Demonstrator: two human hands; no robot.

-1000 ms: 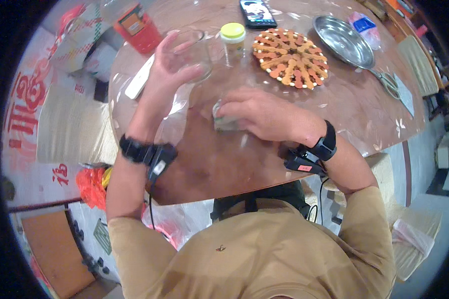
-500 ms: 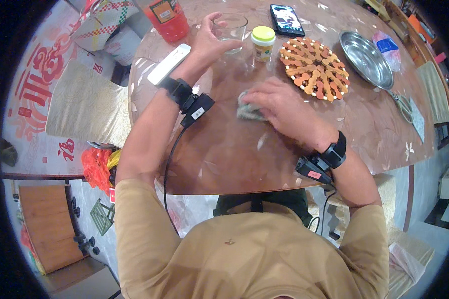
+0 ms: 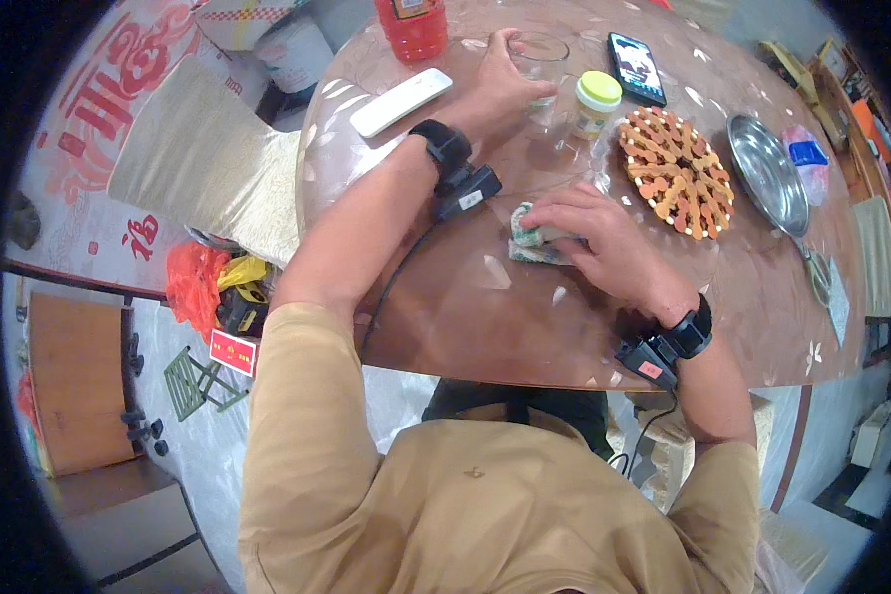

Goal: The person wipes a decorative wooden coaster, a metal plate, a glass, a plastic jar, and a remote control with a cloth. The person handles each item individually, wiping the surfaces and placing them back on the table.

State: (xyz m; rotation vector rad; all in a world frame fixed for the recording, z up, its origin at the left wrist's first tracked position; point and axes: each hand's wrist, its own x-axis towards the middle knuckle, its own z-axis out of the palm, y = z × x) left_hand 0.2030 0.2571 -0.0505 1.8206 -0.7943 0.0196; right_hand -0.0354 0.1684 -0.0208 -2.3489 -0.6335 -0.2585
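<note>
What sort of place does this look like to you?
Probably a home dining area, though I can't be certain. There's a large brown table with a flower pattern, a chair with a cream cover beside it, and a shiny metal dish on the tabletop.

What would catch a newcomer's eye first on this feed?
Probably the round orange openwork mat, right of the yellow-lidded jar. Then the bottle of red liquid at the top edge, beyond the white slab. Lower, the right hand holds a green-and-white cloth on the table.
</note>
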